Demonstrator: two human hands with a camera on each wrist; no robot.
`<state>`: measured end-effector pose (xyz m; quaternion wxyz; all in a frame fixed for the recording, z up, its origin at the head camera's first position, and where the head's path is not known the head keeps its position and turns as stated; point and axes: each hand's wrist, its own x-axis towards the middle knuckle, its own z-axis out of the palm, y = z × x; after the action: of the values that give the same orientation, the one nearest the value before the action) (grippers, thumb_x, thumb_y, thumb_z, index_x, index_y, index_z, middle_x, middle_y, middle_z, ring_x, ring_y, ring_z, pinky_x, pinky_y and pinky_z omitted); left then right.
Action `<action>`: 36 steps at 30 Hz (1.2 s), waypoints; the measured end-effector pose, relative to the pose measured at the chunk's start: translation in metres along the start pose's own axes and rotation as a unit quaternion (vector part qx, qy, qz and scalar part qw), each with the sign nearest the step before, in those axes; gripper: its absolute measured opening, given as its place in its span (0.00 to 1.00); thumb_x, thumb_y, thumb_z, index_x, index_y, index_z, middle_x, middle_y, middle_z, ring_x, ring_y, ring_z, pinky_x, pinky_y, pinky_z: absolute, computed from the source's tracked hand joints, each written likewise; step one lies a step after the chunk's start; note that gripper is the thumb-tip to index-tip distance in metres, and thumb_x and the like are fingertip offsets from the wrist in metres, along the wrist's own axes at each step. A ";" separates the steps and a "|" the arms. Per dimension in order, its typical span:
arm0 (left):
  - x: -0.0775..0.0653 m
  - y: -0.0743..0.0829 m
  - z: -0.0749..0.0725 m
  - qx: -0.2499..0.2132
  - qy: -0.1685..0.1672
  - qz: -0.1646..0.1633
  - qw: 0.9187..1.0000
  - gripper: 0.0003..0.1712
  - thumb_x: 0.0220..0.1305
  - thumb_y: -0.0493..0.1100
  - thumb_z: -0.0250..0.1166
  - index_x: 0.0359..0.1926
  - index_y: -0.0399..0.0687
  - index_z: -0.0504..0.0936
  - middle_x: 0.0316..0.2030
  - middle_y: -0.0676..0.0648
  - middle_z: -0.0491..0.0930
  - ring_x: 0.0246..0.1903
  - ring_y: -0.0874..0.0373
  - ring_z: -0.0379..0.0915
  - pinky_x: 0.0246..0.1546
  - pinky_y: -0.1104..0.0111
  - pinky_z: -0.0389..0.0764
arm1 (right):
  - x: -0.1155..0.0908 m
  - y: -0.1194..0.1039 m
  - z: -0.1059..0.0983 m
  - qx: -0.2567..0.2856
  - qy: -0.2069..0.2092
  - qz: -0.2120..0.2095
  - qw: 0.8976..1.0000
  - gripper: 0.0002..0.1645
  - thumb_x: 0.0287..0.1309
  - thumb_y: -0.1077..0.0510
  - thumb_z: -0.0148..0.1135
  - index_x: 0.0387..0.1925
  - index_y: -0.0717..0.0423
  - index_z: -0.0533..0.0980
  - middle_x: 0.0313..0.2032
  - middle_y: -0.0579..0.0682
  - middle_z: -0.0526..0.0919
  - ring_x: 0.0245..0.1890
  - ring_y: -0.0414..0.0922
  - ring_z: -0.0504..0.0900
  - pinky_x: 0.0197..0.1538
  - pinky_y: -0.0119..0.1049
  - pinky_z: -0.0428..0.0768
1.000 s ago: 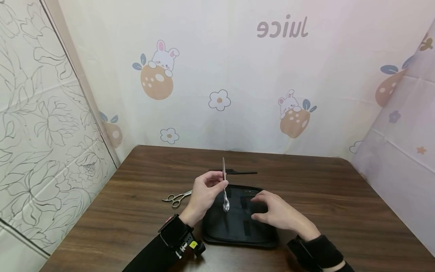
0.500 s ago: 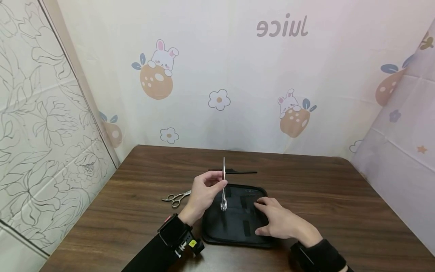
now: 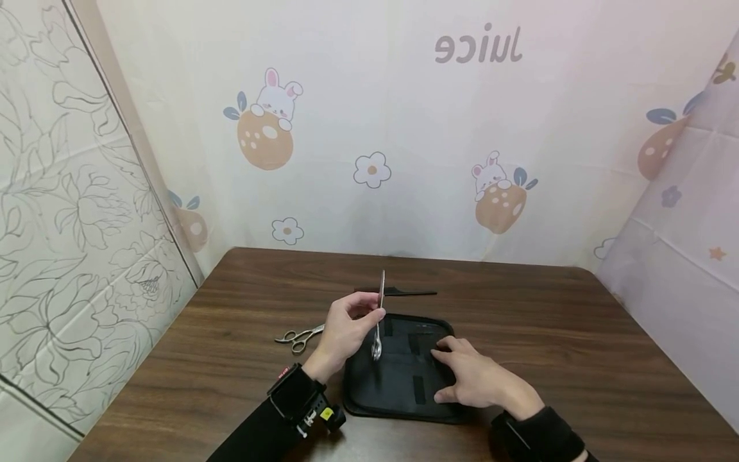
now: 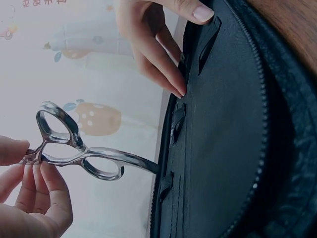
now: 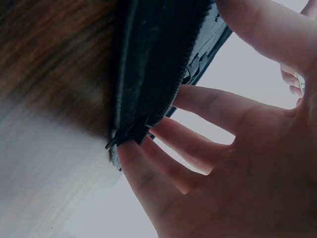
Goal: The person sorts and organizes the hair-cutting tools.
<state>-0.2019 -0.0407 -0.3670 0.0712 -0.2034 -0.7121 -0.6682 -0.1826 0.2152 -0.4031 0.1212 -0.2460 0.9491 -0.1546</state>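
My left hand [image 3: 346, 330] pinches a pair of silver scissors [image 4: 81, 152] between thumb and fingertips, at the blade side of the ring handles. In the head view the scissors stand nearly upright over a black zip case [image 3: 392, 388], blades up and handles down. Elastic loops line the inside of the case, and a zipper runs along its edge, as the left wrist view shows. At the case's right side rests my right hand [image 3: 482, 378], thumb and fingers spread. Its fingertips touch the zipped edge near the zip pull [image 5: 131, 133] in the right wrist view.
Another pair of scissors [image 3: 314, 331] lies on the wooden table [image 3: 231, 359], left of the case and partly hidden by my left hand. Behind the case lies a black comb [image 3: 398, 292]. A printed curtain [image 3: 375, 96] hangs beyond the table's back edge.
My right hand has lowered toward the near right side of the case and now touches its edge. The scissors in my left hand have tilted slightly, their handles swinging left.
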 end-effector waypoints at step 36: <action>0.031 -0.034 -0.028 0.147 -0.068 0.057 0.985 0.10 0.58 0.37 0.62 0.42 0.45 0.79 0.34 0.49 0.76 0.33 0.57 0.72 0.35 0.62 0.74 | 0.002 -0.006 0.004 -0.061 0.005 0.010 0.998 0.44 0.45 0.42 0.67 0.59 0.60 0.66 0.57 0.51 0.62 0.55 0.48 0.61 0.34 0.40 0.72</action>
<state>-0.2480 -0.0627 -0.3837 0.0896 -0.2757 -0.7930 -0.5358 -0.1808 0.2079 -0.4048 0.1023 -0.2423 0.9600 -0.0960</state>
